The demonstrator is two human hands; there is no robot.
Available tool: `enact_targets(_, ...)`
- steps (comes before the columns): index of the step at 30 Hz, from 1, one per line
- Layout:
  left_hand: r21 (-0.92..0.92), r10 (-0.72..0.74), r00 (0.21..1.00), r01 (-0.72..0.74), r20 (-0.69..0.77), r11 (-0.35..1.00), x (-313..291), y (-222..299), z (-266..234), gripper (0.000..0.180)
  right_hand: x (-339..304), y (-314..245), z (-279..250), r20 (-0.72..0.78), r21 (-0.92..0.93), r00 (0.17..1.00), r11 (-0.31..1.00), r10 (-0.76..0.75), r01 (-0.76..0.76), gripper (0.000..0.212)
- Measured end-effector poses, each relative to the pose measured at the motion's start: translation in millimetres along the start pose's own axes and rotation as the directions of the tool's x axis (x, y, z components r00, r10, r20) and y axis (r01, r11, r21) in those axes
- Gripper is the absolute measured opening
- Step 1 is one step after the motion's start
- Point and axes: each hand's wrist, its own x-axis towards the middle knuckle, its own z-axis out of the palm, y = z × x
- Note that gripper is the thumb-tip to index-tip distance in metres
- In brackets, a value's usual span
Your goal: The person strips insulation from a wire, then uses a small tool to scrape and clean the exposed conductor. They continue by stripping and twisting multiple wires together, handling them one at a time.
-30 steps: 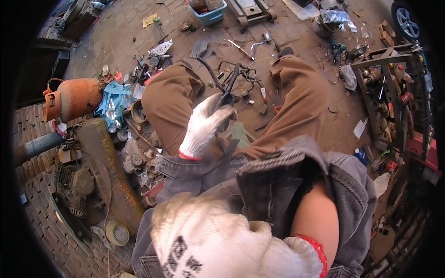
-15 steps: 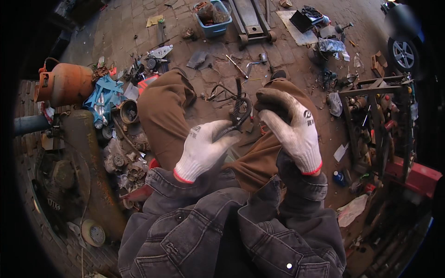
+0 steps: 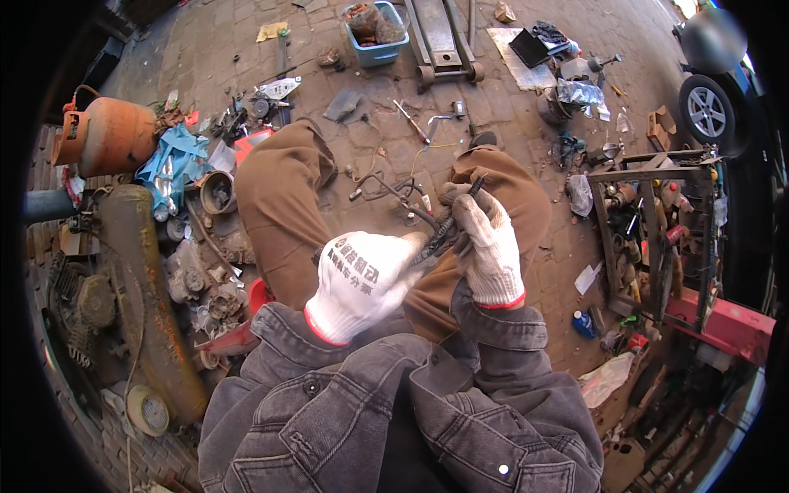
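A black wiring harness in ribbed sleeving [image 3: 441,236] lies across the space between my knees, held by both hands. My left hand [image 3: 355,279], in a white knit glove with a red cuff, is closed around its lower part. Closed on the upper end is my right hand [image 3: 491,243], gloved alike with greyed fingertips; a short black end sticks out above its fingers. Thin dark wires with small connectors [image 3: 385,188] trail from the harness toward the ground. The fingers partly hide the gripped stretch.
Beyond my feet lie a screwdriver [image 3: 410,121], a blue basin [image 3: 379,55] and a floor jack [image 3: 445,51]. An orange gas cylinder [image 3: 122,136] and scrap parts crowd the left. At right stand a metal frame [image 3: 649,205] and a car wheel [image 3: 707,111].
My right hand has come down and inward from its raised, curved pose and closed on the harness. My left hand has turned back-up, still gripping. The harness now tilts toward the right.
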Motion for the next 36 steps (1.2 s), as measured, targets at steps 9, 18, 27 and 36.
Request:
enact_targets(9, 0.163, 0.148, 0.987, -0.137, -0.058, 0.977, 2, 0, -6, 0.052, -11, 12, -4, 0.034, 0.330, 0.996, 0.939, 0.088, -0.095, 0.024)
enact_targets(18, 0.113, 0.184, 0.979, -0.173, -0.091, 0.978, -1, -1, -11, 0.057, -37, -3, 31, -0.085, 0.422, 0.953, 0.877, 0.290, -0.230, 0.023)
enact_targets(27, -0.227, 0.185, 0.962, -0.230, -0.201, 0.946, -4, -9, -17, 0.049, -49, 16, 32, 0.083, 0.729, 0.875, 0.569, 0.478, -0.380, 0.029)
enact_targets(36, 0.082, 0.228, 0.951, -0.215, -0.208, 0.973, 2, -5, -24, 0.053, -47, -2, 25, 0.062, 0.318, 0.997, 0.948, -0.040, 0.018, 0.042)
